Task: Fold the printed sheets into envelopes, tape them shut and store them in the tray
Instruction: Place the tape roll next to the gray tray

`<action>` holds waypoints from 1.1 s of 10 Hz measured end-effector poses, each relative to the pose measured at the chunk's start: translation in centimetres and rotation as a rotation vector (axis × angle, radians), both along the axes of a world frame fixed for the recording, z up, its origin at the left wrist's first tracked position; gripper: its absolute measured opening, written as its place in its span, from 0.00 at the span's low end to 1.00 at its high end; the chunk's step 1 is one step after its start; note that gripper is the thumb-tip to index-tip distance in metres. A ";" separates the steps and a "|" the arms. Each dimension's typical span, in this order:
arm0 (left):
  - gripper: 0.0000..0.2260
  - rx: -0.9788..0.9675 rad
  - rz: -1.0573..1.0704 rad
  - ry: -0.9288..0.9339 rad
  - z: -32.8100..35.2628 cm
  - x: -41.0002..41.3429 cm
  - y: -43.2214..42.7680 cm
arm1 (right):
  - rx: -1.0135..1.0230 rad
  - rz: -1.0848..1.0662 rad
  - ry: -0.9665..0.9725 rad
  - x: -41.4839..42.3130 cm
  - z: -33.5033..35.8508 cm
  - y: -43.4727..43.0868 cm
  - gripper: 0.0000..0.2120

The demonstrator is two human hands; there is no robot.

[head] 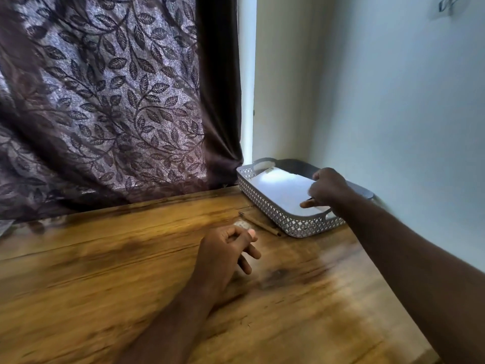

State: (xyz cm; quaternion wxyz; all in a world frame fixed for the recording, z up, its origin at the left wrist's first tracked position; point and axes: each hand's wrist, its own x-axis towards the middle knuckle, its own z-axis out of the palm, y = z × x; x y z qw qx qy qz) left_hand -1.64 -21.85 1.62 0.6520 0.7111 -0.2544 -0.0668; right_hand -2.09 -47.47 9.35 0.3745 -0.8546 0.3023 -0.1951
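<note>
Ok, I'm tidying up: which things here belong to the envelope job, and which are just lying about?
Job: tray, white paper in it, right hand gripping it.
Lying about: thin brown stick beside the tray, curtain; left hand idle on the table.

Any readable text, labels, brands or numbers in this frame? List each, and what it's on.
None readable.
White folded paper in the grey perforated plastic tray: washed out and blurred, no print legible.
Brown leaf-patterned curtain and wooden table: no text.
</note>
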 end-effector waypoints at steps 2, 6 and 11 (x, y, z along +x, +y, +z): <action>0.09 -0.031 0.056 -0.007 -0.1 0.1 0.0 | -0.082 -0.001 0.167 1.4 0.3 -0.4 0.10; 0.09 -0.093 0.221 -0.049 0.2 0.1 -0.1 | -0.463 -0.048 0.323 1.8 -0.9 0.7 0.13; 0.25 0.343 0.444 -0.256 -1.9 2.8 -0.6 | -0.668 0.432 -0.182 -1.5 -8.1 10.6 0.17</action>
